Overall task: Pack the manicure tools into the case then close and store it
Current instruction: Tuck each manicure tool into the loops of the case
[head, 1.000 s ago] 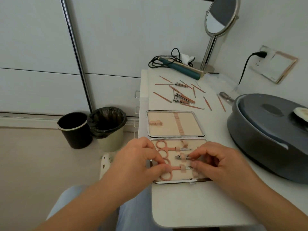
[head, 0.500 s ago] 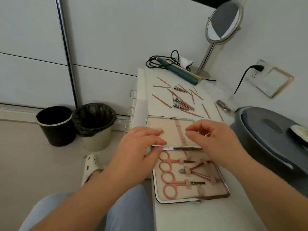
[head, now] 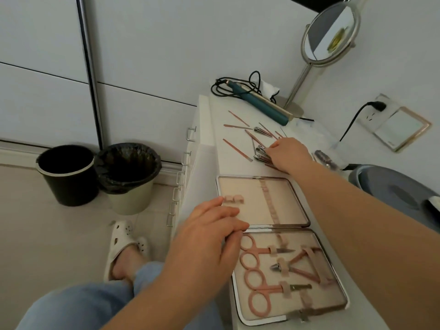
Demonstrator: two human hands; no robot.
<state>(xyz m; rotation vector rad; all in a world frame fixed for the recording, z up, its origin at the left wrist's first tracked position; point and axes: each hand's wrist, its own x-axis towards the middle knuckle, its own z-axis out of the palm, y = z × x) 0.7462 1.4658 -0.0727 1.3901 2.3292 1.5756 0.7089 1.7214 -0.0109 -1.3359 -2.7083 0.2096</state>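
Beyond the open case [head: 264, 203], right hand [head: 289, 154] pinches nail clippers [head: 262, 154]; left hand [head: 214, 231] rests flat.

Person seen from head cam: bare arms, jeans, clogs.

Both forearms bare, no sleeves in view, no watch/rings/bracelets visible on left hand [head: 209, 236] or right hand [head: 289, 154]. Nails short, unpainted as far as can tell. Legs in light blue denim jeans [head: 95, 303], fabric slightly creased at knee. One foot visible w/ off-white perforated clog sandal [head: 123, 241], round vent holes on top, bare ankle above it. Other foot not in view.
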